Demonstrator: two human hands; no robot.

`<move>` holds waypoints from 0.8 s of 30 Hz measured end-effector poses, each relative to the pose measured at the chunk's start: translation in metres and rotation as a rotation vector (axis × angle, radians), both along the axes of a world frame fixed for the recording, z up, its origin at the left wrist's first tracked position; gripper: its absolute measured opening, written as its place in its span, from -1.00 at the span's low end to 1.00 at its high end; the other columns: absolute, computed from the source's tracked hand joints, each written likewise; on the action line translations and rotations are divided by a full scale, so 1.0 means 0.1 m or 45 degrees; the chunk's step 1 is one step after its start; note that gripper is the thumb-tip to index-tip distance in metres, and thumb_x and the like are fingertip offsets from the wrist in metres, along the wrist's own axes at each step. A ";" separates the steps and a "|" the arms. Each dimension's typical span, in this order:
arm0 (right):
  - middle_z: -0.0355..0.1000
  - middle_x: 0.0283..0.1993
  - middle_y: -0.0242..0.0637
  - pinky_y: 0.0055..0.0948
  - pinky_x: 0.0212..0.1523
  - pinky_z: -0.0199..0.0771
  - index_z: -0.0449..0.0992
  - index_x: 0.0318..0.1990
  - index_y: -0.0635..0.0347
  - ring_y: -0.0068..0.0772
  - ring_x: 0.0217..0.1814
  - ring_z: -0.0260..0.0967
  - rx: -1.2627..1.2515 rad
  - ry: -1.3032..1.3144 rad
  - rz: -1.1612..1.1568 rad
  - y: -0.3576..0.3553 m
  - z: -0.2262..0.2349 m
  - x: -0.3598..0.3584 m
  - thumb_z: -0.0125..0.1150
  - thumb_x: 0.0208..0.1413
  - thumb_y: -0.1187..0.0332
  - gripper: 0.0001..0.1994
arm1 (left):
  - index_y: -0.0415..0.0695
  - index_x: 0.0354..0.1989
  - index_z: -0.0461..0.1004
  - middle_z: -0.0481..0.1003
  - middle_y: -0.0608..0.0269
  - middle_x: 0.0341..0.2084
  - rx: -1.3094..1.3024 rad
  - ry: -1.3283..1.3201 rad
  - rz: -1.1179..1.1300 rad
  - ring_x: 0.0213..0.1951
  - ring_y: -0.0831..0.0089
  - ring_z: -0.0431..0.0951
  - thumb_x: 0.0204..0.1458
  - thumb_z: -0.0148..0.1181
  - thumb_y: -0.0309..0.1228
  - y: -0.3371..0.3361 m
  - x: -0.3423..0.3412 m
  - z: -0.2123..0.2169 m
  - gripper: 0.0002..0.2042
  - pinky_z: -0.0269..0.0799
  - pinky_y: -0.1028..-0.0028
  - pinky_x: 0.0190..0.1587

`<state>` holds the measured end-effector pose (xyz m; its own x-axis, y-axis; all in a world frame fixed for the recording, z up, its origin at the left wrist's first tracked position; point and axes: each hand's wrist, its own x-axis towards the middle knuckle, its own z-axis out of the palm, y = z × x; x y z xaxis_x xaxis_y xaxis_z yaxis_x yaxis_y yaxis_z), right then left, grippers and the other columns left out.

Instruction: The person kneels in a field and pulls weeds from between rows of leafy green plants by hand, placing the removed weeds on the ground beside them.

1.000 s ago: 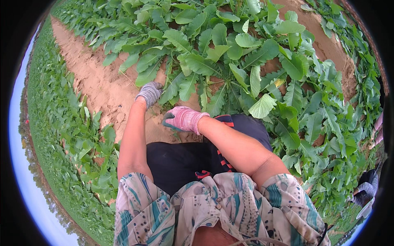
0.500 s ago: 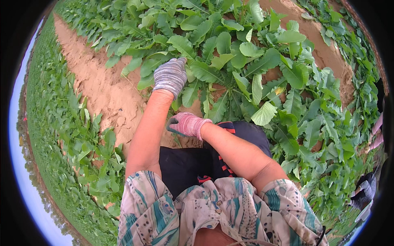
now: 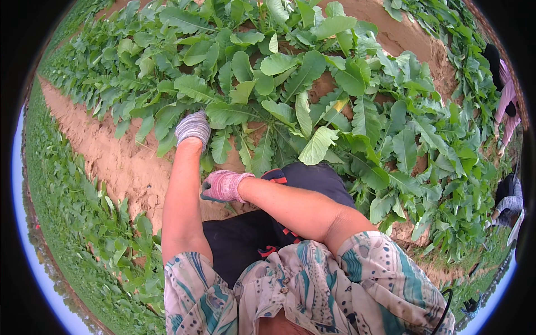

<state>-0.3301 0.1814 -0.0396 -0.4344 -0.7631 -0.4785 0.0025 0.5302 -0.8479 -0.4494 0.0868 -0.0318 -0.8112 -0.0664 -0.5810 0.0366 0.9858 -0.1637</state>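
My left hand [image 3: 193, 128], in a grey-striped knit glove, reaches in at the edge of a broad-leaved green plant [image 3: 229, 113]. Leaves cover its fingertips, so its grip is hidden. Nearer to me, my right hand [image 3: 223, 186] wears a pink knit glove with grey on the finger side. Its fingers are curled together over the sandy soil just in front of my lap, and whatever may be inside them does not show. Lobed leaves [image 3: 262, 151] of the same plant hang just beyond the right hand.
Dense leafy rows spread ahead and to the right. A bare sandy furrow [image 3: 100, 137] runs along the left, with another crop row [image 3: 84, 206] beyond it. My dark-trousered knee [image 3: 315, 181] presses close to the leaves. Another person's pink sleeve [image 3: 507, 106] shows at the far right.
The view has swung, so plants and both hands appear farther left. My left hand has gone slightly deeper beneath the leaves, while my right hand keeps its curled shape near my lap.
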 end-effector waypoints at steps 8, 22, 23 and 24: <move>0.52 -0.13 -0.06 -0.19 -0.02 0.42 0.55 -0.10 0.17 -0.05 -0.07 0.46 0.017 -0.022 -0.012 0.00 0.01 -0.01 0.08 0.06 0.08 -0.61 | -0.14 -0.16 0.57 0.56 -0.01 -0.24 0.420 -0.152 -0.061 -0.19 0.03 0.56 -0.03 0.22 -0.25 -0.61 0.65 0.16 -0.70 0.45 0.25 -0.09; 0.54 -0.20 -0.07 -0.20 -0.09 0.47 0.55 -0.09 0.14 -0.06 -0.14 0.50 -0.308 0.165 -0.414 0.17 0.36 -0.02 0.14 0.06 0.12 -0.64 | -0.04 0.26 0.27 0.20 0.09 0.28 -0.373 -0.091 0.387 0.30 0.13 0.18 0.02 0.10 0.10 -1.94 2.12 -0.07 -0.32 0.02 0.23 0.34; 0.55 -0.21 -0.09 -0.24 -0.11 0.48 0.54 -0.08 0.14 -0.08 -0.15 0.50 -0.479 0.109 -0.571 0.24 0.47 -0.06 0.14 0.07 0.17 -0.67 | -0.04 0.26 0.28 0.21 0.10 0.28 -0.401 -0.156 0.378 0.30 0.14 0.18 0.03 0.06 0.12 -1.96 2.20 -0.13 -0.33 -0.02 0.24 0.35; 0.55 -0.22 -0.11 -0.27 -0.13 0.48 0.53 -0.07 0.13 -0.09 -0.16 0.50 -0.546 -0.022 -0.699 0.32 0.59 -0.11 0.13 0.09 0.21 -0.70 | -0.04 0.24 0.30 0.22 0.11 0.27 -0.381 -0.114 0.291 0.30 0.16 0.18 0.04 0.05 0.13 -1.97 2.28 -0.20 -0.33 -0.06 0.22 0.36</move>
<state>-0.3412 0.2131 0.0197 -0.8067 -0.5581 -0.1943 0.1897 0.0668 -0.9796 -0.2219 -0.1106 -0.0519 -0.7026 -0.4171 -0.5765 -0.1514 0.8792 -0.4517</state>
